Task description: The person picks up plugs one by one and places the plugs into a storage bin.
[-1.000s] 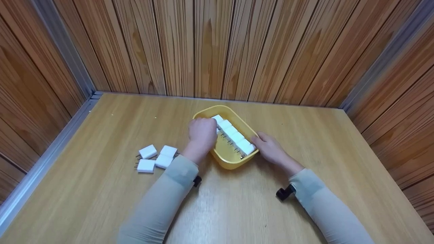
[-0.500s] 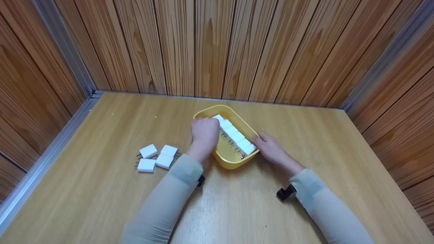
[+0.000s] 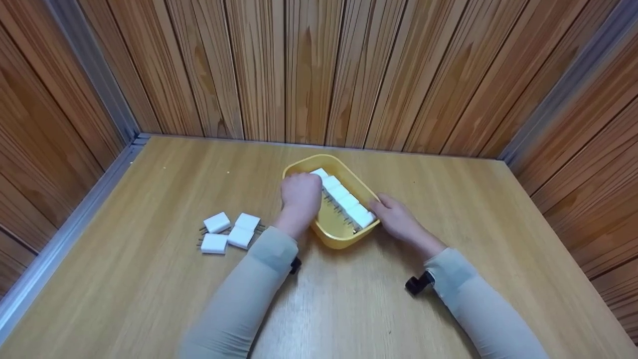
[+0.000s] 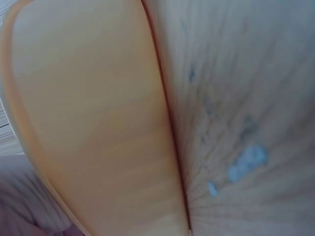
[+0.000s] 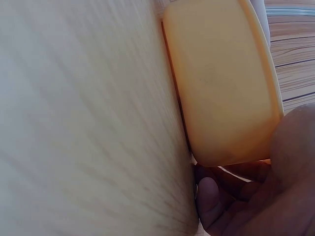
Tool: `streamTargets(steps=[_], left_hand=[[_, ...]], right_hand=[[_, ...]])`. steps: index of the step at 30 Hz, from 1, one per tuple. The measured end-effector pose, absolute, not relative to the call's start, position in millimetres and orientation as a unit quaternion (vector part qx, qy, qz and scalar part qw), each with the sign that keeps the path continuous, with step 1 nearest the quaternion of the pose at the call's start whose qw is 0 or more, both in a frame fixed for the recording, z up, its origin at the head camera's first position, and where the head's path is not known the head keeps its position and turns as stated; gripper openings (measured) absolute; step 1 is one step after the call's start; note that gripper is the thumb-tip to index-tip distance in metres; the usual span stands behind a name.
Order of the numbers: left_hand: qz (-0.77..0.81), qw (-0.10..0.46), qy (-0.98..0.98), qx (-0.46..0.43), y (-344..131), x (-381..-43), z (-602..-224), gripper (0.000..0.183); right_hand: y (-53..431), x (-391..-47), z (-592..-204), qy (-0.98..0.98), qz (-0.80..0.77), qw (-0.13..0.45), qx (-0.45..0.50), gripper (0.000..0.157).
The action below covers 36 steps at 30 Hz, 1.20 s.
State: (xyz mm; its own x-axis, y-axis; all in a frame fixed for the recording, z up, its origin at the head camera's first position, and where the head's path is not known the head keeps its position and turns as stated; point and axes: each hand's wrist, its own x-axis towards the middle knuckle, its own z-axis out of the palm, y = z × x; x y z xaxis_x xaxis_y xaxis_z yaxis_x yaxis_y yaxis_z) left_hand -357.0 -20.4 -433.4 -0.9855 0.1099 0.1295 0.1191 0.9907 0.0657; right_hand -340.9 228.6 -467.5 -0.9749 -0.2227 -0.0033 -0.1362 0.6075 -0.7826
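Observation:
A yellow plastic bin [image 3: 335, 241] sits at an angle on the table. Along its right inner side runs a row of several white blocks with thin metal pins, like plugs [image 3: 347, 201]. My left hand [image 3: 301, 197] reaches over the bin's left rim, knuckles up and fingers bent down inside. Its fingertips are hidden, so I cannot tell whether they hold a plug. My right hand [image 3: 398, 219] grips the bin's near right corner, thumb at the rim. The right wrist view shows this hand's curled fingers [image 5: 209, 194] against the outer wall.
Several more white pinned blocks [image 3: 214, 244] lie in a loose cluster on the wooden table [image 3: 349, 309], left of the bin. Wood-panelled walls [image 3: 309, 75] enclose the back and sides. A black wrist camera [image 3: 417, 284] juts from the right sleeve.
My left hand has shifted slightly right over the bin, then stayed put. The right hand, the bin and the loose blocks hold their places.

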Motion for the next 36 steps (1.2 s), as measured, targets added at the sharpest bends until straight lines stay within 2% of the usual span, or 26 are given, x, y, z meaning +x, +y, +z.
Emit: streamTargets(steps=[5, 12, 15, 22, 36], left_hand=[[-0.038, 0.06, -0.996, -0.052, -20, -358, -434, 0.021], [-0.044, 0.098, -0.992, -0.059, -22, -360, -438, 0.027], [-0.049, 0.095, -0.993, -0.058, -23, -361, -439, 0.027], [-0.062, 0.079, -0.993, -0.064, -26, -360, -437, 0.025], [-0.107, 0.012, -0.99, -0.087, -34, -354, -426, 0.021]], right_hand=[[229, -340, -468, 0.893, -0.436, 0.051, -0.1, 0.041], [229, -340, -467, 0.895, -0.432, 0.036, -0.107, 0.036], [228, -340, -467, 0.895, -0.432, 0.037, -0.106, 0.035], [227, -341, -468, 0.897, -0.428, 0.037, -0.105, 0.037], [229, -341, -467, 0.895, -0.431, 0.044, -0.107, 0.038]])
